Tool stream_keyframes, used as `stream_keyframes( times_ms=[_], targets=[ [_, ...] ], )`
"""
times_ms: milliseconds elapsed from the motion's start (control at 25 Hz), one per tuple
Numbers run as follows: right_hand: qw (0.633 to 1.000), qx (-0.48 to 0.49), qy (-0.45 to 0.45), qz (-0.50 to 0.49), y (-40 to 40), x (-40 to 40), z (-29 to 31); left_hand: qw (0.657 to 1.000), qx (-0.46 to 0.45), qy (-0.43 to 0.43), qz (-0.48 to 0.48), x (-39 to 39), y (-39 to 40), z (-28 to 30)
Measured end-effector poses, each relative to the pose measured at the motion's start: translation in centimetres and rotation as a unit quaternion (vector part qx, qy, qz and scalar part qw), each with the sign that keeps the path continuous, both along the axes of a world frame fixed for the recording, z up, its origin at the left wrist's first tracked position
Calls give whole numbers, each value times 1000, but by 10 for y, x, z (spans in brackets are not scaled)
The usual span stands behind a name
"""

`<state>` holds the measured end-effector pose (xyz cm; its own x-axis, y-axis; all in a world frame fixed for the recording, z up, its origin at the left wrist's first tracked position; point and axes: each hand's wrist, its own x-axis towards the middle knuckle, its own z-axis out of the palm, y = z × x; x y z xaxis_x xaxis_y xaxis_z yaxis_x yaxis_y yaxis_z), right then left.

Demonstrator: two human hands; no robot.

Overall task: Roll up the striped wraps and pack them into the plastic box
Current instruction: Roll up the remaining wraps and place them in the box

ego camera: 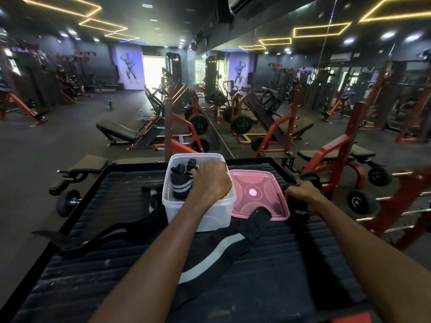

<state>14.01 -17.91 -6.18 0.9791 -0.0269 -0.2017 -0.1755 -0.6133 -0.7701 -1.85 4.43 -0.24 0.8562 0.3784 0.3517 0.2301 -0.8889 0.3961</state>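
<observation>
Clear box (200, 213) holds rolled wraps (179, 185); left hand (210, 180) reaches inside, grip hidden. Right hand (303, 197) grasps a dark roll (297, 206). No legible writing.

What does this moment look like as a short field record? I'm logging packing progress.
place: gym, dark ribbed platform
box: clear plastic box, lid off
in box: two rolled striped wraps
lid: pink lid, flat, right of box
left hand: reaching into the box at the rolls
right hand: gripping something dark at the platform's right edge
unrolled: one striped wrap lying loose on platform
</observation>
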Motion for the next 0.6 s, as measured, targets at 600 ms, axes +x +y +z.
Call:
stream_keyframes(
  times_ms=[600],
  targets=[
    [889, 356, 156, 242, 73, -64, 74, 952, -218, 63, -207, -19, 3, 16]
  ],
)
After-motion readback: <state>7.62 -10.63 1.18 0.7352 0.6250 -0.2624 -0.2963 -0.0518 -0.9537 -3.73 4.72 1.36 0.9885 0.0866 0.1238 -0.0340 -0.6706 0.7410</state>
